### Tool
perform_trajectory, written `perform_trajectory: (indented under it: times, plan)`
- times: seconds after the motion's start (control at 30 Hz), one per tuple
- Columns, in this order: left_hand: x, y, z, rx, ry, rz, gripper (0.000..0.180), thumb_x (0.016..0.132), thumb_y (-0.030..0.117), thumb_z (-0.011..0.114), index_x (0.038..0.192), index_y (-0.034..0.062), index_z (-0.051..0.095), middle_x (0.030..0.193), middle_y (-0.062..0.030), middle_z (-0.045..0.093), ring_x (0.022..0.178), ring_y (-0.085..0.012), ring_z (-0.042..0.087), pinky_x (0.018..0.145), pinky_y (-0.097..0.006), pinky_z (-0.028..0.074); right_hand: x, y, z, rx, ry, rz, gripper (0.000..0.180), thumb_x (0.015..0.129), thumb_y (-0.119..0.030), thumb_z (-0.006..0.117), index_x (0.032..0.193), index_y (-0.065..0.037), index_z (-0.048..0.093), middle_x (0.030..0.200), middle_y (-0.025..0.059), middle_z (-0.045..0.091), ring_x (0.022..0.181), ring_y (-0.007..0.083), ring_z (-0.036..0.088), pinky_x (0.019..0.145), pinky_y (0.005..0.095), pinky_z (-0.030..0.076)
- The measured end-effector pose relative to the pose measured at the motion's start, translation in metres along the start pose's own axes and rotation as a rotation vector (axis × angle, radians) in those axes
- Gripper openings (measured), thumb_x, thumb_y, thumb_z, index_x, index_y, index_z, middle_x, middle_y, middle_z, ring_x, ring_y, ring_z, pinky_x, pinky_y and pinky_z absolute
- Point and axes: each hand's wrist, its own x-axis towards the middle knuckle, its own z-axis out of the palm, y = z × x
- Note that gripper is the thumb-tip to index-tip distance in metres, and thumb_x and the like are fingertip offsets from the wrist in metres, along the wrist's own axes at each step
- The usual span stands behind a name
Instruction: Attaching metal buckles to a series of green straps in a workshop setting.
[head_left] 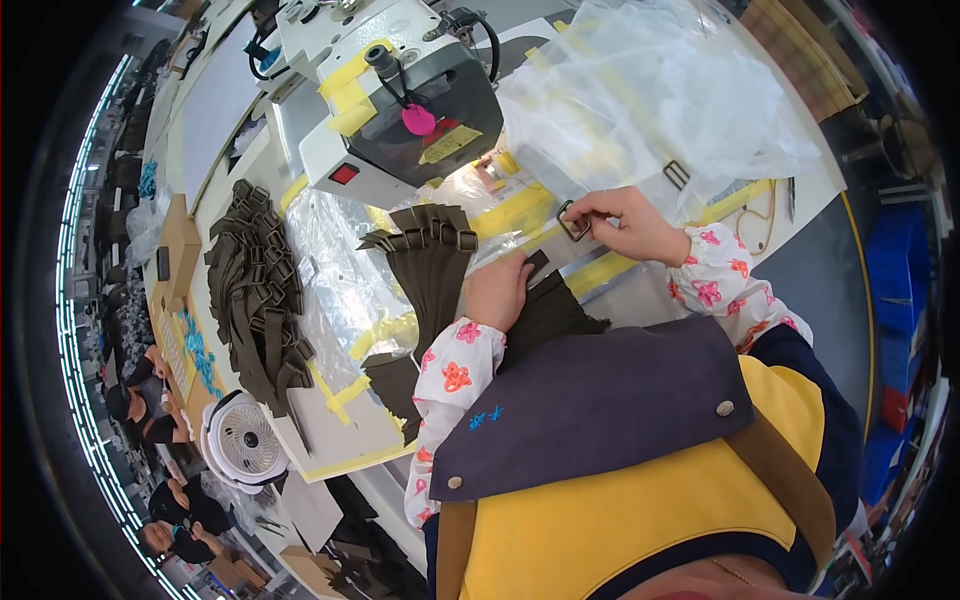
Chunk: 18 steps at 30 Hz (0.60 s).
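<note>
Between the pinched thumb and fingers of your right hand (pixel 632 226), the head view shows a dark, rectangular metal buckle (pixel 574 222). Just beyond the curled fingers of your left hand (pixel 495 292) juts a flat, dark-olive webbing strap end (pixel 538 260); whether they grip it, you cannot tell. You seem to be pairing the two; next probably calls for lining strap up with buckle slot.

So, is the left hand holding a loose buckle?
No, the right hand holds the buckle, while the left hand grips a strap.
</note>
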Motion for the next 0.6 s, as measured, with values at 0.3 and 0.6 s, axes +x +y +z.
perform_trajectory:
  times: [0.3, 0.6]
  plan:
    - [-0.027, -0.016, -0.029, -0.655, 0.309, -0.114, 0.020, 0.091, 0.018, 0.046, 0.093, -0.0003, 0.054, 0.071, -0.0003, 0.052, 0.067, -0.0064, 0.044, 0.062, -0.020, 0.038, 0.022, -0.019, 0.046, 0.606, -0.167, 0.252, 0.008, 0.087, -0.005, 0.048, 0.095, -0.002, 0.049, 0.073, 0.0010, 0.054, 0.058, 0.0048, 0.051, 0.051, 0.0175, 0.041]
    - [-0.026, -0.006, -0.016, -0.771, 0.452, -0.119, 0.019, 0.093, 0.017, 0.041, 0.093, 0.0005, 0.052, 0.071, -0.0022, 0.052, 0.065, -0.0075, 0.045, 0.060, -0.022, 0.039, 0.028, -0.022, 0.082, 0.687, -0.258, 0.393, 0.017, 0.082, -0.001, 0.047, 0.097, -0.004, 0.040, 0.064, 0.0017, 0.049, 0.050, 0.0066, 0.048, 0.043, 0.0200, 0.037]
